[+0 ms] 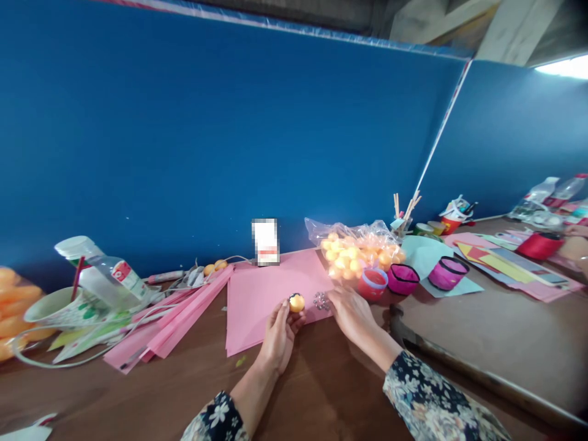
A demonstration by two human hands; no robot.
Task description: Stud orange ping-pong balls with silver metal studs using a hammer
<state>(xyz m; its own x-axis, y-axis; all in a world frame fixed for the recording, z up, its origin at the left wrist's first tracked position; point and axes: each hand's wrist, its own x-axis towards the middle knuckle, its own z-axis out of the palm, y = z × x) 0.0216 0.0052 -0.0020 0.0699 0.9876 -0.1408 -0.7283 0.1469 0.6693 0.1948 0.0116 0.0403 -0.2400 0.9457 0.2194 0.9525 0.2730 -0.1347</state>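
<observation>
My left hand [281,335] is closed around a small orange ball [296,302], a ping-pong ball by its look, with a dark patch at its upper left. The ball is held just above the front part of a pink paper sheet [271,282]. On that sheet lies a small heap of shiny little pieces [321,301], too small to make out. My right hand [351,312] reaches to the heap's right side, with its fingers bent together and the tips partly hidden. What they pinch, if anything, does not show.
Behind my right hand sits a clear bag of orange balls [353,254]. Beside it stand a red cup [373,285] and magenta rings [448,273]. Pink paper strips [184,318], a plastic bottle [110,275] and a patterned bowl [68,312] lie to the left. A blue partition [229,135] rises behind.
</observation>
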